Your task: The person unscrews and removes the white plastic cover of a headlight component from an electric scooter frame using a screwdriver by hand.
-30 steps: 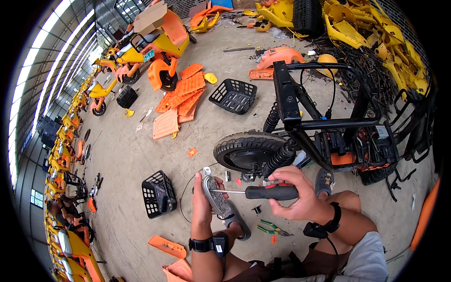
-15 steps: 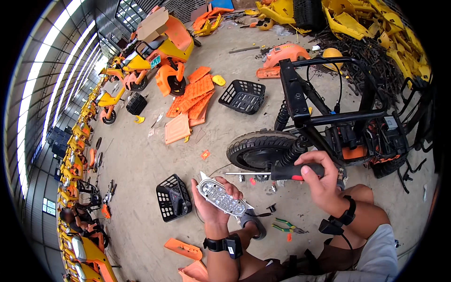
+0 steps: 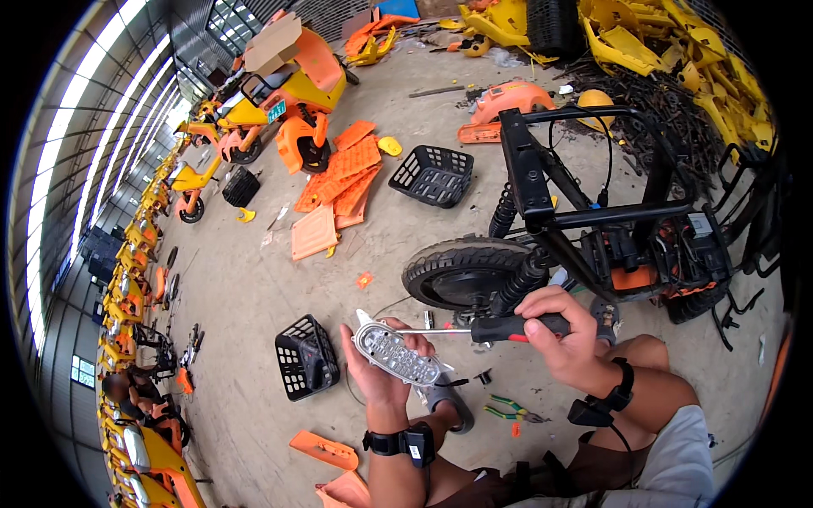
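My left hand (image 3: pixel 381 372) is closed on an oval silver lamp unit (image 3: pixel 398 354) with a clear lens face upward and a short black cable. In my right hand (image 3: pixel 559 339) is a screwdriver (image 3: pixel 500 328) with a black and red handle, gripped level. Its shaft reaches left to the lamp's upper edge; I cannot tell whether the tip touches it. Beyond my hands stands a black scooter frame (image 3: pixel 529 203) with its wheel (image 3: pixel 440 271). Green-handled pliers (image 3: pixel 508 411) lie on the floor below the lamp, near my foot.
Black baskets (image 3: pixel 305 356) (image 3: pixel 430 176) lie on the floor (image 3: pixel 229 288). Orange panels (image 3: pixel 339 182) are piled farther off. Yellow scooters line the left side, where another person (image 3: pixel 140 398) sits. Yellow parts (image 3: pixel 622 46) and dark scrap are heaped at the upper right.
The lamp has turned from edge-on to lens upward. My right hand with the screwdriver moved up and right, then slightly down and left toward the lamp. The whole view has shifted.
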A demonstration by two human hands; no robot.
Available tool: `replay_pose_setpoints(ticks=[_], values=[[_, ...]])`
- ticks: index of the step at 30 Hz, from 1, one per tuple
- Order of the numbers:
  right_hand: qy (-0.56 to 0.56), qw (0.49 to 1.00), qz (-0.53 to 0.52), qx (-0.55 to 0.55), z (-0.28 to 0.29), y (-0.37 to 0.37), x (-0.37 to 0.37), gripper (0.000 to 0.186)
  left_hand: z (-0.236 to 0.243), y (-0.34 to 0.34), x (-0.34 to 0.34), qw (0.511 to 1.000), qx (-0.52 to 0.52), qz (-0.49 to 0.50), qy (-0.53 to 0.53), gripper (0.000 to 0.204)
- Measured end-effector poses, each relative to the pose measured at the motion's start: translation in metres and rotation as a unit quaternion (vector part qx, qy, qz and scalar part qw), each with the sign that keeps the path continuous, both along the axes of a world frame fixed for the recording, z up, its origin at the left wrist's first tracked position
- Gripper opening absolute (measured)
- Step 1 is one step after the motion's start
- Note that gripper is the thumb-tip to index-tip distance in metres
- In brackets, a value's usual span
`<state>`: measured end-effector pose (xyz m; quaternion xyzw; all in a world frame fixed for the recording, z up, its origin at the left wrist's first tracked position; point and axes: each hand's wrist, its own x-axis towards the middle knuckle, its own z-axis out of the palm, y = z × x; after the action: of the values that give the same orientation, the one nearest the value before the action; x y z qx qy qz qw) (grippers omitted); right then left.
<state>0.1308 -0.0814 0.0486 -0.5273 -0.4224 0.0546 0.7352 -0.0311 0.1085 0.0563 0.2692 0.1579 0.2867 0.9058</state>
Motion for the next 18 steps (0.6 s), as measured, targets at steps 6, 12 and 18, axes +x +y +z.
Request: replay_pose_setpoints(ticks=[6,12,18], values=[[-0.031,0.999,-0.016,0.001,-0.0001,-0.0011,-0.0001,0.014,-0.0049,0.0001,0.0042,0.996,0.067,0.030,0.055,0.079],[-0.084,0.996,-0.032,0.015,0.0036,-0.0031,0.0007,0.017,-0.0063,0.0000,0.0036,0.993,0.080,0.041,0.079,0.079],[-0.082,0.996,-0.022,0.016,0.0032,-0.0047,0.0019,0.017,-0.0079,-0.0009,0.0049,0.988,0.105,0.045,0.103,0.078]])
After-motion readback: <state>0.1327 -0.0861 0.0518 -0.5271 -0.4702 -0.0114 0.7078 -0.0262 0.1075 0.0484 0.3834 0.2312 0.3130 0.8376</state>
